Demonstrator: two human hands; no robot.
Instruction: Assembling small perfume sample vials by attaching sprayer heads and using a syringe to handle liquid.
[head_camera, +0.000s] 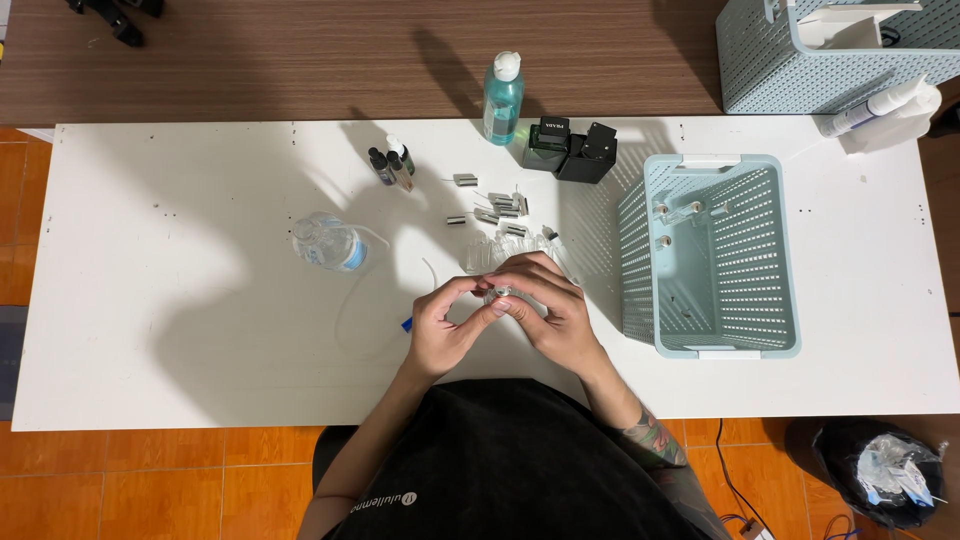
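Fingers of the left hand (440, 325) and right hand (553, 310) pinch one small clear vial (497, 294) between them, above the white table (180, 330). Right of them stands a pale perforated basket (770, 255).

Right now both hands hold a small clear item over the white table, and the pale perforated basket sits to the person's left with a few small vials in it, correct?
Not quite: in the head view the basket sits to the person's right. Both hands, left hand and right hand, do hold the small clear item.
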